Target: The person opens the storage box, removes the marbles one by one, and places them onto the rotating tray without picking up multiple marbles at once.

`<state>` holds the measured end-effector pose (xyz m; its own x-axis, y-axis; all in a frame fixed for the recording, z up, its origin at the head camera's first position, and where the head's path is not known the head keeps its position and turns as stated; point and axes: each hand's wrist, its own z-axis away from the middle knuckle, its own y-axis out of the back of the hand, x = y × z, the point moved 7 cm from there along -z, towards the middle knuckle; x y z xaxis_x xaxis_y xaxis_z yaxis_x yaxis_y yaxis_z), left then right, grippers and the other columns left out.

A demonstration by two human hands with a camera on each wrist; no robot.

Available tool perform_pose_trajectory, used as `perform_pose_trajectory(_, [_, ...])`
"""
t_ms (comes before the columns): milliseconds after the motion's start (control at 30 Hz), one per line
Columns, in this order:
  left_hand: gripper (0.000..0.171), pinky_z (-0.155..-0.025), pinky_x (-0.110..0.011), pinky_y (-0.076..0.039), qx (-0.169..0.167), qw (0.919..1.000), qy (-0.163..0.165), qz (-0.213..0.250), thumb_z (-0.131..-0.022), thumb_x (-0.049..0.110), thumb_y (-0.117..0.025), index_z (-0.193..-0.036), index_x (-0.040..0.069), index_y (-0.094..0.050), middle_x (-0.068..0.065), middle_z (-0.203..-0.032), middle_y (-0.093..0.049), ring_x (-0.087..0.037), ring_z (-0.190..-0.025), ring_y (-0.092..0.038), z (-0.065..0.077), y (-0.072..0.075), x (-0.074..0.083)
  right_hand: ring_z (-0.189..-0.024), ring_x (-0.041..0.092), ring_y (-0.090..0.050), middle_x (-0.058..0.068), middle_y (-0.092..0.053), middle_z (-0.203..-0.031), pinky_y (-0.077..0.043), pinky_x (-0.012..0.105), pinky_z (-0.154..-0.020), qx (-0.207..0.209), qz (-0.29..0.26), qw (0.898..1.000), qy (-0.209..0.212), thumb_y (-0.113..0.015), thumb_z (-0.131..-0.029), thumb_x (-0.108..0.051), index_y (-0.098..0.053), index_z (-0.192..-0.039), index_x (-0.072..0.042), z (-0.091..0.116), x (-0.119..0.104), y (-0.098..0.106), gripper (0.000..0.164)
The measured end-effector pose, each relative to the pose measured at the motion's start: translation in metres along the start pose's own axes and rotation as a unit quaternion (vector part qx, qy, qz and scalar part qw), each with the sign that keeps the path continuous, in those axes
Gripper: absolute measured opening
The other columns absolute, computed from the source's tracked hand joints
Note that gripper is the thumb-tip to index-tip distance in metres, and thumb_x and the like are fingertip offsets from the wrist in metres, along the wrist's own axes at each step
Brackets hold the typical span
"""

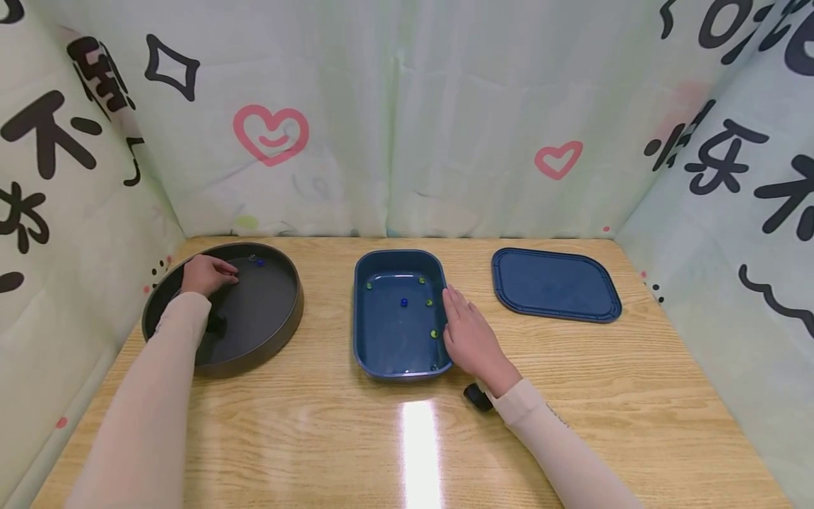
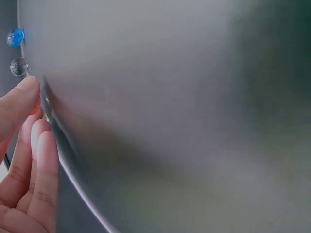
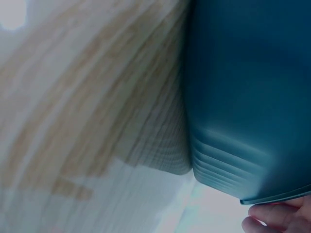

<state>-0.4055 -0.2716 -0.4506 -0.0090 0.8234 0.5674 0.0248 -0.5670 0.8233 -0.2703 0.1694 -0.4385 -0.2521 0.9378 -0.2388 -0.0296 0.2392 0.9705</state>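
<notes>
My left hand [image 1: 206, 276] reaches inside a round dark pan [image 1: 267, 311], near its far side. In the left wrist view its thumb and fingers pinch a small reddish-orange marble [image 2: 35, 110], mostly covered by the fingertips. Beside them lie a clear marble [image 2: 19, 67] and a blue marble [image 2: 15, 37], close to the pan's wall. My right hand [image 1: 473, 343] rests with straight fingers along the right rim of a deep blue rectangular tub [image 1: 381, 353]. Inside the tub are a dark blue marble [image 1: 404, 302] and several greenish marbles, one of them a green marble [image 1: 429, 303] near the right wall.
A flat blue lid [image 1: 556, 285] lies on the wooden table [image 1: 305, 438] at the right, apart from the tub. Printed curtains [image 1: 407, 141] hang behind the table and along both sides. A black wrist device [image 1: 478, 397] sits under the right wrist.
</notes>
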Motion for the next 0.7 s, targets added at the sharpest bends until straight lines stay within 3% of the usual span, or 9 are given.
perform_pose_trajectory(167, [0.023, -0.077, -0.049, -0.048, 0.001, 0.9999, -0.013, 0.007, -0.082, 0.007, -0.07, -0.099, -0.009, -0.069, -0.026, -0.092, -0.069, -0.041, -0.088, -0.06, 0.001, 0.004, 0.008, -0.143, 0.032, -0.025, 0.019, -0.022, -0.155, -0.026, 0.048, -0.114, 0.003, -0.002, 1.0, 0.004, -0.041, -0.095, -0.012, -0.022, -0.147, 0.005, 0.001, -0.001, 0.001, 0.057])
perform_pose_trajectory(433, [0.023, -0.081, -0.048, -0.048, 0.004, 0.9983, -0.054, 0.022, -0.084, 0.012, -0.07, -0.101, -0.004, -0.07, -0.024, -0.095, -0.069, -0.036, -0.084, -0.063, 0.001, 0.009, 0.036, -0.143, 0.031, -0.023, 0.019, -0.021, -0.155, -0.024, 0.048, -0.115, -0.004, 0.003, 1.0, 0.001, -0.04, -0.096, -0.012, -0.021, -0.147, 0.005, 0.0, 0.001, 0.0, 0.058])
perform_pose_trajectory(567, [0.024, -0.075, -0.039, -0.05, 0.009, 0.9972, -0.066, 0.036, -0.084, 0.013, -0.071, -0.102, -0.002, -0.071, -0.023, -0.095, -0.07, -0.013, -0.072, -0.063, 0.003, 0.01, 0.05, -0.143, 0.031, -0.023, 0.019, -0.021, -0.155, -0.025, 0.048, -0.114, -0.002, 0.002, 1.0, 0.003, -0.04, -0.096, -0.012, -0.021, -0.147, 0.005, 0.0, 0.001, -0.001, 0.057])
perform_pose_trajectory(700, [0.023, -0.068, -0.024, -0.049, 0.016, 0.9955, -0.073, 0.058, -0.084, 0.013, -0.071, -0.102, 0.0, -0.071, -0.023, -0.096, -0.07, 0.011, -0.064, -0.051, 0.007, 0.011, 0.065, -0.143, 0.031, -0.025, 0.02, -0.023, -0.154, -0.026, 0.048, -0.114, 0.007, 0.003, 1.0, 0.009, -0.041, -0.095, -0.011, -0.023, -0.146, 0.006, 0.0, 0.0, 0.0, 0.057])
